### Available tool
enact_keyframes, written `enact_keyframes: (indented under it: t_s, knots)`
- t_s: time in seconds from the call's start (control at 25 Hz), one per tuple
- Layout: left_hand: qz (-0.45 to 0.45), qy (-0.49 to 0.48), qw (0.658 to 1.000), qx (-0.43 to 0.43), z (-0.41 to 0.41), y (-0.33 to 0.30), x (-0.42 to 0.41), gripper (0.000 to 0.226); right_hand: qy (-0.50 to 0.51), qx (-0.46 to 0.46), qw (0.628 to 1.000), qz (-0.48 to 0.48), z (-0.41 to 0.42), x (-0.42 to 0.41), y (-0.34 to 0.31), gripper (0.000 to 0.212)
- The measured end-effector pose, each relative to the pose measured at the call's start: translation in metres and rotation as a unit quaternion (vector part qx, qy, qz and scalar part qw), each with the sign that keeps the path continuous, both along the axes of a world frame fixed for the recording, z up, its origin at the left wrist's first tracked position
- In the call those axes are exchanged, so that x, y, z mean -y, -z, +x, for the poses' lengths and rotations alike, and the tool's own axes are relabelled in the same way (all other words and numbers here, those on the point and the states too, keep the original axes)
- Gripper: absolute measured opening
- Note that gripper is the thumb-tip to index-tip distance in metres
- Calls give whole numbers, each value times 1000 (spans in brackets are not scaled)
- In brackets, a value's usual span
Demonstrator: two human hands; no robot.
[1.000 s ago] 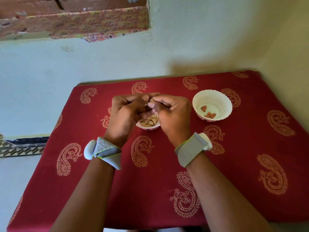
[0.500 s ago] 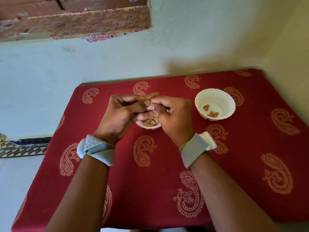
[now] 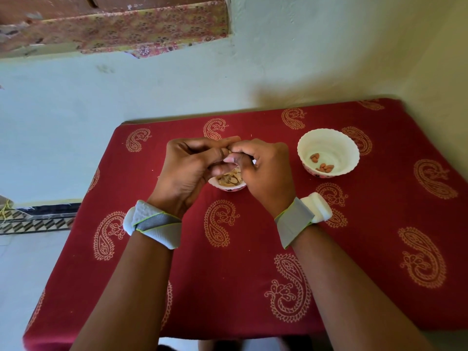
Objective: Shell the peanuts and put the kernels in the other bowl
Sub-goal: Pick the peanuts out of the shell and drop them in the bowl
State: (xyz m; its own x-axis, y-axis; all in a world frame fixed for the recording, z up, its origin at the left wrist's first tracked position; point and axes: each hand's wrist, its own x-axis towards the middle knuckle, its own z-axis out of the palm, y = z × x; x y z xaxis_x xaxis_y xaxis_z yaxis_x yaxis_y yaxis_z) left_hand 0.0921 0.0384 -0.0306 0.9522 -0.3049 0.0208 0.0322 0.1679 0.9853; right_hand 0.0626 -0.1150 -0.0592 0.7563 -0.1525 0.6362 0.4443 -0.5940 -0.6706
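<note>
My left hand [image 3: 188,166] and right hand [image 3: 262,165] met fingertip to fingertip just above the small bowl [image 3: 230,185], both curled in tight & pinching one peanut [image 3: 229,151] between them; only a sliver of tan shell showed btwn the thumbs, so I couldn't tell whether it had cracked yet. The small bowl sat on the red cloth [image 3: 228,287] right under my knuckles, holding what looked like pods & broken shell bits, though my hands hid most of it. The other bowl [image 3: 328,138], white w/ a scalloped rim, stood well apart from the small bowl, on its right and a touch farther from me, w/ a few pinkish kernels [image 3: 323,163] lying in its bottom. Grey bands wrapped both wrists, nearer me than the small bowl. As I judged it, I was mid-shelling: the step in hand was splitting this one pod, w/ most of the job prob. still ahead given how few kernels lay in the white bowl. The next move called for pressing the seam till it gave, letting the husk drop into the small bowl below, then carrying the kernels w/ my right hand across to the white bowl w/o dropping any on the cloth.
</note>
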Motion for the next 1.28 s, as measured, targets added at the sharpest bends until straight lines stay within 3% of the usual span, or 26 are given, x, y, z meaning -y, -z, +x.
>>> enact_keyframes:
  t_s: [0.32, 0.56, 0.76, 1.16, 1.28]
  knots:
    - [-8, -14, 1000, -7, -4, -1, 3, 32, -47, -51, 987, 142, 1, 4, 0, 7]
    - [15, -59, 998, -15, -6, 0, 10, 24, -44, -27, 993, 103, 1, 1, 1, 8]
    - [45, -103, 993, -21, -9, -1, 15, 37, -33, -31, 996, 76, 0, -2, 6, 6]
    - [81, -179, 980, 23, -13, -7, 27, 39, -9, -13, 998, 60, 1, -6, 3, 23]
    - [110, -210, 971, 33, -14, -5, 32, 22, -18, -33, 999, 39, 0, -3, 3, 33]
